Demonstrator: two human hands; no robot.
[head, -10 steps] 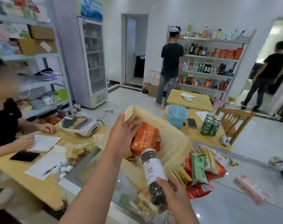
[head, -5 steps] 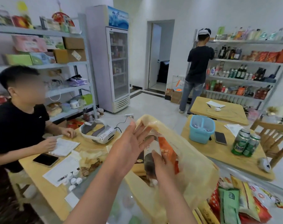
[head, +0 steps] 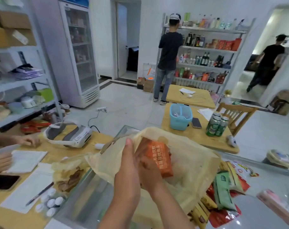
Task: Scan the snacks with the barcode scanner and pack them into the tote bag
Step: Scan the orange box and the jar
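Apparently limp, the tote bag needed rim support: left hand pressed flat there; right hand inside, grip hidden.

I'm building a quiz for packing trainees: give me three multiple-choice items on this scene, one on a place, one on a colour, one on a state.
1. Where is the orange snack packet? A beside the green cans; B inside the translucent yellowish bag; C on a shelf.
2. What colour is the small plastic bin on the wooden table? A red; B black; C light blue.
3. The bag's mouth is: A open, with the right hand reaching in; B knotted shut; C folded flat.
Answers: B, the packet shows within the bag's opening; C, the bin is pale blue; A, the right hand goes inside the open mouth.
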